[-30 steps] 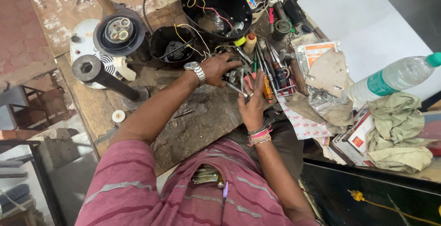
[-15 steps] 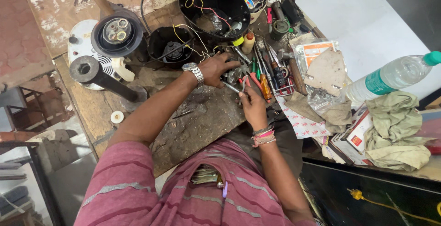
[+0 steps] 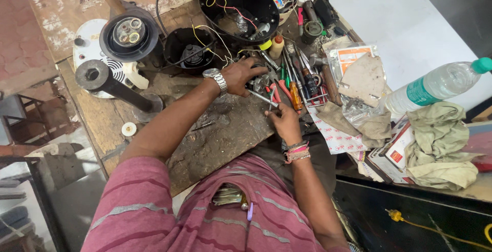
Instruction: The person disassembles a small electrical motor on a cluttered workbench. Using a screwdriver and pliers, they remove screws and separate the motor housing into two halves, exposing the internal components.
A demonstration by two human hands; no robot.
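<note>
Nearest the camera, the right hand lies at the near edge of a heap of hand tools, with bead bracelets at its wrist. Its fingers are drawn together around the near end of a slim metal rod; the fingertips hide the exact pinch point, so how many fingers bear on the rod cannot be told.

Just beyond and to the left, the left hand, with a metal wristwatch on it, rests palm down on the scarred wooden workbench. Its fingers are loosely curled and a little apart, their tips on the small parts at the far end of the same rod. Whether they grip anything or only press on it is hidden under the hand.

The rod itself lies slanted between the two hands, at the left fringe of the tool heap, where red and orange screwdriver handles cross so thickly that single tools are hard to separate.

Farther off stands a black round housing, tipped open, yellow and red wires trailing from it toward the left hand. Left of it sits a smaller black motor cup, then a black base with metal contacts.

To the right, a plastic water bottle lies on its side by a crumpled olive cloth; the bench's right end is cut off by the frame.
</note>
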